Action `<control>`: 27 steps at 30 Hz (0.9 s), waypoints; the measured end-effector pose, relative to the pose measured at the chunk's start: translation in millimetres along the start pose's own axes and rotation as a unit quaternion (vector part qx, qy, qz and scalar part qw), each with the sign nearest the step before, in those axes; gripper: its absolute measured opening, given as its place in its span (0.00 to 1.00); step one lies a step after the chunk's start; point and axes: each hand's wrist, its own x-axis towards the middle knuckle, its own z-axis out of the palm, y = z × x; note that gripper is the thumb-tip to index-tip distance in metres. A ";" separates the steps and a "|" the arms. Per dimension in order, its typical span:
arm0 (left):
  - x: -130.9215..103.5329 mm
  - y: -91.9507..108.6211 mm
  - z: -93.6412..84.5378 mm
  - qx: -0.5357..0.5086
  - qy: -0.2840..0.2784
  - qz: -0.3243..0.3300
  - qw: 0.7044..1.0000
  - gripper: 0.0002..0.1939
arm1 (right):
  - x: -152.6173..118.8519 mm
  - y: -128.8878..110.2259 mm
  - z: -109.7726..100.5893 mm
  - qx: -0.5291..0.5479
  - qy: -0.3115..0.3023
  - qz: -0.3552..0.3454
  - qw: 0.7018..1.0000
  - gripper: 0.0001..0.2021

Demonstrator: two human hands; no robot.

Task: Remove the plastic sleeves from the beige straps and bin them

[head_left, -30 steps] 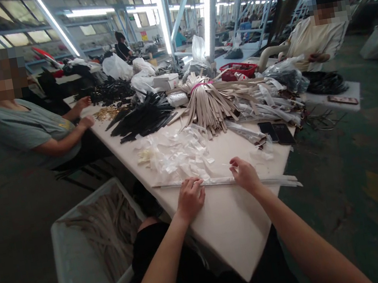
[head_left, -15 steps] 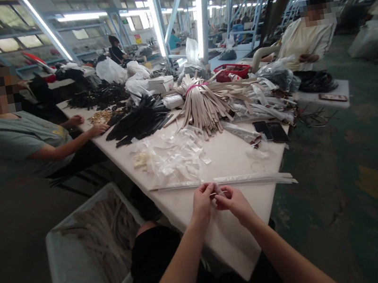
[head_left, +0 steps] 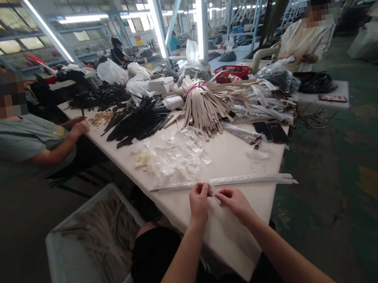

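Note:
My left hand (head_left: 199, 202) and my right hand (head_left: 232, 201) are above the near part of the pale table (head_left: 234, 244), fingers pinched. Between them is a small, whitish translucent piece (head_left: 212, 190), which the fingertips of both hands touch; its exact shape is too small to tell. Just beyond the hands a long, flat strip in clear plastic (head_left: 252, 179) lies across the table. Behind that strip is a loose heap of clear and white plastic scraps (head_left: 177, 157).
A bundle of beige strips (head_left: 201, 106), black strips (head_left: 139, 120) and a red basket (head_left: 231, 72) cover the far side. Two dark flat items (head_left: 277, 132) lie at the right edge. A white bin (head_left: 61, 267) stands lower left. People sit left and stand right.
My hands have moved slightly apart, the left a little to the left. The person at the left has drawn a hand back toward the table's edge.

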 end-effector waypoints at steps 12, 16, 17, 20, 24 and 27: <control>38.2 10.0 1.7 0.019 -0.018 0.023 0.999 0.17 | 47.4 -14.7 -2.8 -0.072 -0.020 -0.055 0.996 0.19; 48.0 1.2 1.1 -0.011 -0.066 0.007 0.998 0.17 | 67.2 -16.4 -6.9 -0.123 -0.017 -0.067 0.990 0.20; 49.3 -1.5 -0.4 -0.010 -0.089 0.001 0.996 0.17 | 73.6 -17.4 -9.6 -0.138 -0.038 -0.063 0.988 0.20; 53.5 -8.0 -6.0 -0.012 -0.082 0.000 0.997 0.17 | 101.6 -25.7 -20.5 -0.178 -0.157 -0.030 0.971 0.23; 60.0 -10.5 -10.1 -0.056 -0.014 -0.014 0.998 0.18 | 171.5 -48.8 -30.2 -0.254 -0.066 -0.028 0.964 0.22; 61.9 -9.0 -9.7 -0.077 -0.001 -0.029 0.997 0.19 | 238.2 -64.1 -27.0 -0.342 0.092 -0.031 0.935 0.20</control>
